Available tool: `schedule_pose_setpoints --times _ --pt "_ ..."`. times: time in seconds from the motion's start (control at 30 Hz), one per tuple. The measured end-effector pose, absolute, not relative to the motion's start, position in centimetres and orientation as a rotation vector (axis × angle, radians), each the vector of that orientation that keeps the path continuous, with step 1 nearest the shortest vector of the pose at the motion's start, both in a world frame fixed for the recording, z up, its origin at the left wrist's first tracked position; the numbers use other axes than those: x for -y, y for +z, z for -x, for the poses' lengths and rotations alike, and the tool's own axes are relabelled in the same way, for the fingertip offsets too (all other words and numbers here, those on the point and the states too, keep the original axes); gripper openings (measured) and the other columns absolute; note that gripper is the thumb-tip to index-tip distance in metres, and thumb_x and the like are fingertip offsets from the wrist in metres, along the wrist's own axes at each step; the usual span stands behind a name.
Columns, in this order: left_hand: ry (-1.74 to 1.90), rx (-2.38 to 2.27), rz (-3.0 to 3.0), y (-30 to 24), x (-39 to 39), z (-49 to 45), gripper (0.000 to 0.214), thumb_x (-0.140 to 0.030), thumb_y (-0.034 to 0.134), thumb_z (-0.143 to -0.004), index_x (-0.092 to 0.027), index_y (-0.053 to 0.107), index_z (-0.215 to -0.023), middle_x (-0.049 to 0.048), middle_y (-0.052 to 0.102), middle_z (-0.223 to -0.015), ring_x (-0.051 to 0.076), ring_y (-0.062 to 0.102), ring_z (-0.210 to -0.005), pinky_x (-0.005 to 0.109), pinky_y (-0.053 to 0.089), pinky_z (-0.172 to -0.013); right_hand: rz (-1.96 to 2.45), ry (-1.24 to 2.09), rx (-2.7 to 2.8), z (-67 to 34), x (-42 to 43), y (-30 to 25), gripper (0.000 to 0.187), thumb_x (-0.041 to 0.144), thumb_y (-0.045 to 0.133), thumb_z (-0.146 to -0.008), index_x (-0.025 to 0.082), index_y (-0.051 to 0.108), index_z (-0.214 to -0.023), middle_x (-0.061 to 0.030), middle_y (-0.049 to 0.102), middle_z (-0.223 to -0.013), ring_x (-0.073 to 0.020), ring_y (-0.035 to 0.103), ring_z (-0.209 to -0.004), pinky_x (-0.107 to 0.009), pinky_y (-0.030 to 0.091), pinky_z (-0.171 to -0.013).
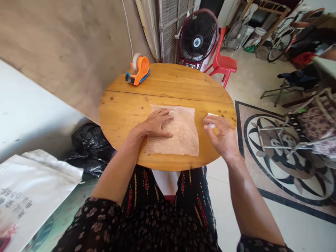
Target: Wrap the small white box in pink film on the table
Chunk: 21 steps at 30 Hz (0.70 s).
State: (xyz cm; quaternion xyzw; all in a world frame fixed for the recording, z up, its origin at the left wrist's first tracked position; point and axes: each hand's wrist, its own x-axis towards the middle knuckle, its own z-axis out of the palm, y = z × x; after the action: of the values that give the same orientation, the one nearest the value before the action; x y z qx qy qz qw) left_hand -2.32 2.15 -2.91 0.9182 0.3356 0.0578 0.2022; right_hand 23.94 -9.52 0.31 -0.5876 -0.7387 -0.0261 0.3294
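A sheet of clear bubble wrap [181, 133] lies spread on the round wooden table [168, 84]. On its left part rests my left hand [159, 122], palm down with the fingers spread, holding nothing. Right of the sheet, over the table's right side, my right hand [222, 134] is closed on a small white box [212, 114]. The hand is slightly blurred and its fingers cover much of the box.
An orange and blue tape dispenser [141, 70] stands at the table's back left. Beyond the table are a fan [198, 38] and a red chair [223, 63]. A black plastic bag [90, 148] and a white sack [34, 185] lie at the left.
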Motion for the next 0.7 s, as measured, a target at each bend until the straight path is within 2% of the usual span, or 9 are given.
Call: schedule_pose_setpoints --times 0.03,0.1,0.2,0.37,0.5,0.63,0.7 --pt "0.159 -0.938 -2.566 -2.9 -2.2 2.3 0.087 -0.062 0.067 -0.069 -0.018 0.043 -0.14 0.0138 0.025 -0.155 0.033 0.018 -0.144 0.048 0.016 -0.117 1.57 -0.121 1.891 -25.0 9.2 0.6 0.027 0.029 0.055 -0.087 0.02 0.065 -0.11 -0.0104 0.066 -0.118 -0.0255 0.058 -0.116 -0.046 0.042 -0.104" --pt "0.155 -0.932 -2.566 -2.9 -2.2 2.3 0.088 -0.062 0.067 -0.068 -0.018 0.043 -0.14 0.0137 0.024 -0.155 0.033 0.018 -0.144 0.048 0.016 -0.117 1.678 -0.146 1.89 -26.9 8.2 0.5 0.042 0.031 0.062 -0.08 0.018 0.06 -0.12 -0.0139 0.06 -0.128 -0.0306 0.052 -0.123 -0.051 0.039 -0.106" --pt "0.16 -0.93 -2.557 -2.9 -2.2 2.4 0.087 -0.062 0.068 -0.068 -0.019 0.043 -0.14 0.0136 0.025 -0.155 0.033 0.019 -0.143 0.049 0.017 -0.117 1.781 -0.027 1.913 -28.8 6.6 -0.8 0.06 0.031 0.066 -0.075 0.018 0.051 -0.131 -0.0148 0.055 -0.132 -0.0339 0.049 -0.125 -0.055 0.039 -0.104" --pt "0.205 -0.914 -2.547 -3.2 -2.3 2.5 0.089 -0.063 0.068 -0.067 -0.019 0.044 -0.14 0.0148 0.025 -0.155 0.033 0.018 -0.144 0.049 0.015 -0.117 1.812 0.176 1.803 -29.8 6.0 -2.8 0.052 0.031 0.068 -0.074 0.02 0.059 -0.123 -0.0121 0.064 -0.119 -0.0318 0.061 -0.107 -0.056 0.046 -0.097" --pt "0.21 -0.91 -2.55 -3.3 -2.4 2.5 0.089 -0.064 0.069 -0.066 -0.02 0.044 -0.139 0.0144 0.026 -0.155 0.033 0.019 -0.144 0.05 0.015 -0.117 1.694 0.28 1.544 -28.9 7.5 -0.3 0.05 0.032 0.075 -0.069 0.022 0.063 -0.117 -0.0084 0.068 -0.108 -0.0267 0.067 -0.092 -0.052 0.051 -0.091" --pt "0.22 -0.9 -2.555 -3.4 -2.5 2.4 0.088 -0.063 0.07 -0.066 -0.019 0.045 -0.139 0.0148 0.025 -0.155 0.032 0.018 -0.144 0.049 0.013 -0.117 1.211 0.443 1.522 -25.1 9.1 4.2 0.055 0.029 0.079 -0.069 0.029 0.059 -0.121 -0.0033 0.066 -0.114 -0.0229 0.064 -0.104 -0.045 0.049 -0.098" --pt "0.227 -0.901 -2.552 -3.5 -2.6 2.4 0.088 -0.063 0.069 -0.066 -0.019 0.044 -0.139 0.0143 0.025 -0.155 0.032 0.018 -0.144 0.048 0.013 -0.118 1.141 0.478 1.629 -22.6 9.3 5.6 0.055 0.029 0.076 -0.073 0.034 0.056 -0.124 -0.0007 0.064 -0.117 -0.0221 0.062 -0.108 -0.043 0.049 -0.099"
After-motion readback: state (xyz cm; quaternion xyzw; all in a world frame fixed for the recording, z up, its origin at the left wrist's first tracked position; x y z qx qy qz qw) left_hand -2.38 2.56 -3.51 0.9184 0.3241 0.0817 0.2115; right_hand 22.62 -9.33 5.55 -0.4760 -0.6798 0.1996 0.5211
